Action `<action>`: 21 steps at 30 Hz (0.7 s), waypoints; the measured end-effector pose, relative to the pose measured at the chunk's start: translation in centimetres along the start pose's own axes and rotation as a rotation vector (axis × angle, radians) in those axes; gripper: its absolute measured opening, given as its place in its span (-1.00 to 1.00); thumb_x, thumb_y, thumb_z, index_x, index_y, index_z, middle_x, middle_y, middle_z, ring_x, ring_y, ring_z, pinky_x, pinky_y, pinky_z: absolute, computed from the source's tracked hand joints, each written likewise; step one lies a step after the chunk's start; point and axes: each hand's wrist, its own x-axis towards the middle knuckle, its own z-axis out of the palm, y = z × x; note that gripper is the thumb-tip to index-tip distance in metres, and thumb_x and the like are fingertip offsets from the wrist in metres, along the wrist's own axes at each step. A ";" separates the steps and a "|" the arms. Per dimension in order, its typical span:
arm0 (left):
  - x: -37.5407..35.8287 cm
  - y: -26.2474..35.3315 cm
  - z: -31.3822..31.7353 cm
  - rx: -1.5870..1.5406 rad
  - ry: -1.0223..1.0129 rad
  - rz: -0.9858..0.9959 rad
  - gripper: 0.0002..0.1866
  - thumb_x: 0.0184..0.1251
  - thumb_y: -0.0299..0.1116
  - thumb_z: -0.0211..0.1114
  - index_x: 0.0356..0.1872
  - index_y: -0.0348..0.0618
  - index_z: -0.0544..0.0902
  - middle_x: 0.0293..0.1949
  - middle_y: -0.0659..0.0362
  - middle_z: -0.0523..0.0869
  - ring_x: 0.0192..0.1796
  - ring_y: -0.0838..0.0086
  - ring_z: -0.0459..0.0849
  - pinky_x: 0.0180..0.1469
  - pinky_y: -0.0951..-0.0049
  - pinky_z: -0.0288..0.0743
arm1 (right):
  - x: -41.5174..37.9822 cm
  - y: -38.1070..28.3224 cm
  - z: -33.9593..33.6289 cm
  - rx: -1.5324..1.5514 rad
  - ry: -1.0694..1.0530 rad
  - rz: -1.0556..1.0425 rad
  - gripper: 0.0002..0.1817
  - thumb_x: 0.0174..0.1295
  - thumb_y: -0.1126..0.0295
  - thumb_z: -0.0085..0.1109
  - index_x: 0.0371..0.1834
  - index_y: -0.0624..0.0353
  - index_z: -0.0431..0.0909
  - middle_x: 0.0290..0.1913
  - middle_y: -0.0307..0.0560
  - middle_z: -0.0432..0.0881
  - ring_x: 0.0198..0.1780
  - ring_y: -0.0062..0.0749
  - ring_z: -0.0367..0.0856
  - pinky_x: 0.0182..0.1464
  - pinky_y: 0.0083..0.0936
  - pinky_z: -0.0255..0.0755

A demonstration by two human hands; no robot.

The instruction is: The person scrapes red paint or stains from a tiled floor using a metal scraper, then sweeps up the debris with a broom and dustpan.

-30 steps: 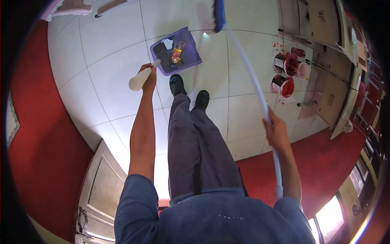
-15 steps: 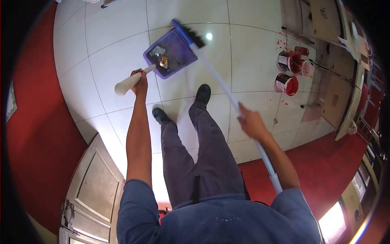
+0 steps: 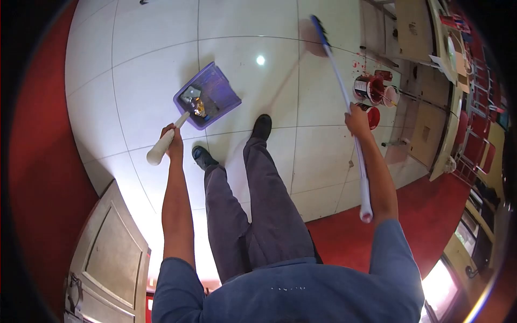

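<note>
Broom head off to the far right, well apart from the dustpan

- Left edge: red surface (image 3: pixel 40 118), with a panelled wooden door (image 3: pixel 116 242) on the near side.
- Left hand (image 3: pixel 173 142): fingers closed around the pale dustpan handle (image 3: pixel 161 148). Handle tilts back toward the body.
- Purple dustpan (image 3: pixel 218 83): left of centre, beyond the feet, its open side angled to the far right. Cannot tell if its base rests fully on the tiled floor (image 3: pixel 247 59). Inside, toward the handle end: a shiny yellow wrapper (image 3: pixel 200 107) and a pale scrap (image 3: pixel 191 93).
- Dark shoes: left one (image 3: pixel 203 157) just near of the pan, right one (image 3: pixel 262 127) farther out.
- Blue broom head (image 3: pixel 320 29): just changed place, moved from beside the pan to the far right. Dark bristles, narrow side in view. So it is pushing nothing into the pan at this instant. Floor contact unclear.
- Right hand (image 3: pixel 356 121): closed around the broom pole (image 3: pixel 341 79), whose near end lies alongside the forearm.
- Right: two paint buckets (image 3: pixel 364 89) (image 3: pixel 373 117) with red inside, a pale tub (image 3: pixel 391 96) beside them, red spots (image 3: pixel 356 65) on the floor. The right hand overlaps the nearer bucket in view; no contact seen.
</note>
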 end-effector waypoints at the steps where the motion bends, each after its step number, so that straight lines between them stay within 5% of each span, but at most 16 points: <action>1: -0.1 0.3 0.0 0.023 0.010 -0.007 -0.90 0.11 -0.49 0.26 -0.33 -0.18 0.60 -0.25 0.14 0.69 -0.15 0.39 0.64 0.02 0.41 0.46 | 1.0 0.7 1.2 -0.031 -0.027 0.039 -0.66 0.10 0.38 0.12 -0.10 0.39 0.45 -0.37 0.29 0.62 -0.31 0.17 0.63 -0.23 -0.09 0.51; 4: 0.3 0.2 -0.1 0.034 0.021 0.044 -0.88 0.11 -0.47 0.26 -0.30 -0.17 0.61 -0.27 0.16 0.69 -0.16 0.41 0.64 0.02 0.42 0.46 | 1.2 0.7 7.0 -0.197 0.002 0.000 -0.67 0.03 0.37 0.14 -0.21 0.41 0.46 -0.34 0.32 0.61 -0.22 0.19 0.62 -0.16 -0.10 0.51; 8: 0.0 0.7 -0.6 0.078 -0.012 0.038 -0.86 0.15 -0.43 0.24 -0.26 -0.17 0.62 -0.26 0.14 0.70 -0.17 0.39 0.64 0.01 0.39 0.47 | -8.7 -3.2 10.7 0.025 -0.122 -0.073 -0.38 0.08 0.41 0.07 0.24 0.49 0.25 -0.32 0.28 0.61 -0.33 0.14 0.60 -0.20 -0.08 0.46; 11: 0.3 -0.4 -0.3 0.029 -0.002 0.075 -0.86 0.14 -0.45 0.28 -0.26 -0.18 0.60 -0.23 0.12 0.69 -0.15 0.38 0.64 0.02 0.37 0.47 | -16.6 -8.9 8.7 0.101 -0.367 -0.092 -0.33 0.13 0.39 0.08 0.35 0.32 0.17 -0.25 0.37 0.60 -0.26 0.20 0.60 -0.16 -0.09 0.49; 13: 0.3 -0.3 -0.4 -0.032 -0.011 0.002 -0.87 0.12 -0.48 0.30 -0.29 -0.17 0.60 -0.22 0.13 0.69 -0.13 0.38 0.64 0.03 0.38 0.48 | -21.2 -12.0 6.9 0.239 -0.359 -0.286 -0.38 0.18 0.38 0.11 0.34 0.25 0.23 -0.23 0.37 0.59 -0.23 0.21 0.60 -0.11 -0.13 0.49; 15: 0.1 0.7 -0.4 -0.071 -0.002 -0.015 -0.88 0.12 -0.48 0.30 -0.30 -0.16 0.60 -0.21 0.14 0.69 -0.12 0.39 0.64 0.03 0.39 0.48 | -23.7 -17.1 1.6 0.345 -0.594 -0.117 -0.42 0.20 0.38 0.10 0.32 0.25 0.26 -0.26 0.35 0.60 -0.25 0.15 0.62 -0.14 -0.20 0.50; 18: 0.4 0.6 -1.1 -0.028 0.019 -0.004 -0.89 0.12 -0.49 0.29 -0.31 -0.14 0.60 -0.21 0.15 0.69 -0.11 0.39 0.64 0.02 0.39 0.48 | -24.6 -16.3 1.2 0.439 -0.482 -0.167 -0.43 0.22 0.38 0.09 0.32 0.24 0.26 -0.31 0.33 0.61 -0.31 0.09 0.65 -0.21 -0.23 0.51; 21: -0.2 -0.1 -1.9 -0.023 0.080 -0.015 -0.89 0.11 -0.51 0.27 -0.31 -0.12 0.60 -0.23 0.17 0.69 -0.13 0.38 0.64 0.02 0.39 0.48 | -20.7 -17.5 -2.7 0.404 -0.495 0.126 -0.43 0.22 0.37 0.09 0.33 0.20 0.27 -0.32 0.30 0.62 -0.35 0.05 0.66 -0.25 -0.21 0.51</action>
